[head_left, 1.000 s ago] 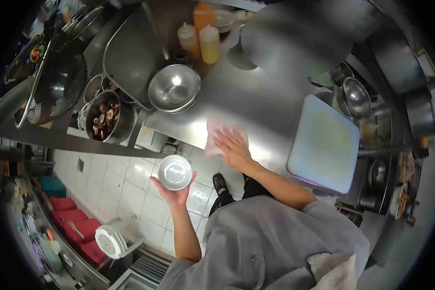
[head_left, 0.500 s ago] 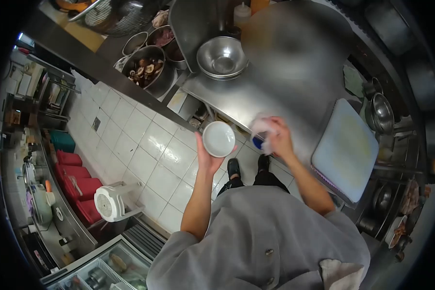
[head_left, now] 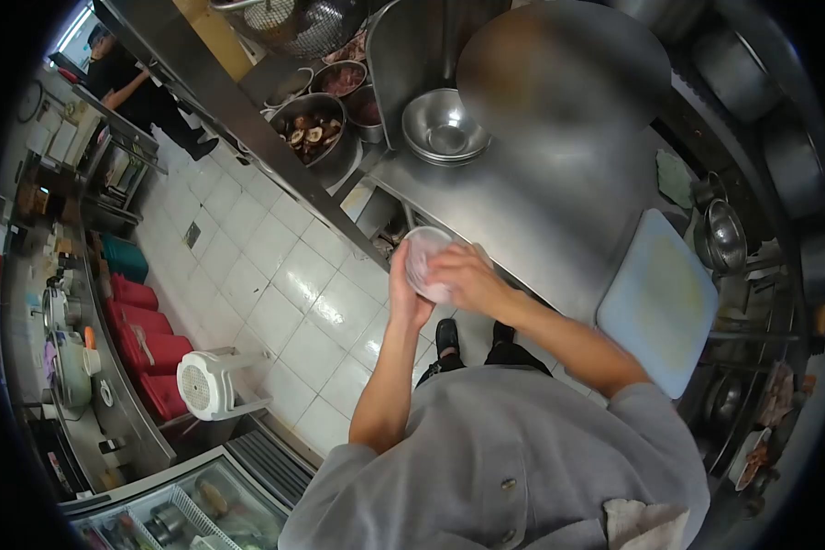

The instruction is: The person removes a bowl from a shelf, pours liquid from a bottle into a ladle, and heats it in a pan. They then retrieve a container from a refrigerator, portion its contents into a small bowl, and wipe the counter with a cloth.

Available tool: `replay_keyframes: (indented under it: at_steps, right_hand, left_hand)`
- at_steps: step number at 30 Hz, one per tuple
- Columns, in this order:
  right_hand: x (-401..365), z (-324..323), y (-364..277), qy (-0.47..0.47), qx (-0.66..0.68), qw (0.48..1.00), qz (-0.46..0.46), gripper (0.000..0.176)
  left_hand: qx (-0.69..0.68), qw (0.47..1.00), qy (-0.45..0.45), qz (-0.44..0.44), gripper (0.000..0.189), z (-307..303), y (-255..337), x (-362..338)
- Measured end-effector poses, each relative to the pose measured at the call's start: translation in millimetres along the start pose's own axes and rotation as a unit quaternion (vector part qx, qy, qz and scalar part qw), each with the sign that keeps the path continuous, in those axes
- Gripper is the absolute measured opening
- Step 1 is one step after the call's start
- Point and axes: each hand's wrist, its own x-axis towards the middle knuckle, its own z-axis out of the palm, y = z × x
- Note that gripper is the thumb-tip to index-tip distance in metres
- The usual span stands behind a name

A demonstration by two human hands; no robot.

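Note:
My left hand (head_left: 405, 301) is wrapped round a small white bowl (head_left: 419, 240), holding it above the floor in front of my body. My right hand (head_left: 470, 280) is bent over the bowl's mouth, its fingers pressed into it. A pale, crumpled cloth (head_left: 431, 263) shows under those fingers, smeared by motion. Its far side is hidden by the right hand. Just beyond the hands runs the front edge of a steel counter (head_left: 532, 220).
Stacked metal bowls (head_left: 445, 128) stand on the counter, near a pot of sliced mushrooms (head_left: 310, 133). A cutting board (head_left: 660, 298) lies at the right. At the left are a white stool (head_left: 208, 385) and red bins (head_left: 147, 335). A person in dark clothes (head_left: 137, 92) stands far left.
My right hand has moved left, bringing the pale cloth to the white bowl. A dark blue patch beside the cloth is out of sight. The view has shifted, and a person appears far left.

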Motion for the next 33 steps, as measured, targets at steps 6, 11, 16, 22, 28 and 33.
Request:
replay_keyframes:
  at_steps: [6,11,16,22,28,33]
  right_hand:
    - [4.1,-4.2,9.0,0.048,0.064,0.997,-0.017,0.024]
    - [-49.5,-62.8,50.3,-0.103,0.093,0.990,0.010,0.035]
    - [-106.4,-86.2,104.8,-0.081,-0.158,0.966,0.188,0.040]
    - [-72.8,-92.9,201.6,-0.071,-0.251,0.925,0.275,0.045]
    - [-119.8,-219.8,380.1,0.131,-0.637,0.700,0.295,0.038]
    - [-110.1,-267.3,439.0,0.063,-0.382,0.776,0.499,0.038]
  left_hand:
    - [-0.024,0.998,0.048,-0.026,0.052,24.7,-16.3,6.5]
    - [-0.034,0.997,0.064,-0.007,0.053,3.7,-8.0,-23.0]
    - [-0.031,0.990,0.133,0.026,0.053,-14.5,-6.8,-74.2]
    - [-0.021,0.978,0.206,0.017,0.062,-25.9,-47.5,-89.9]
    - [-0.046,0.947,0.319,0.014,0.051,-44.6,-90.5,-129.2]
    - [-0.087,0.868,0.489,-0.019,0.046,-1.8,-108.6,-140.9]
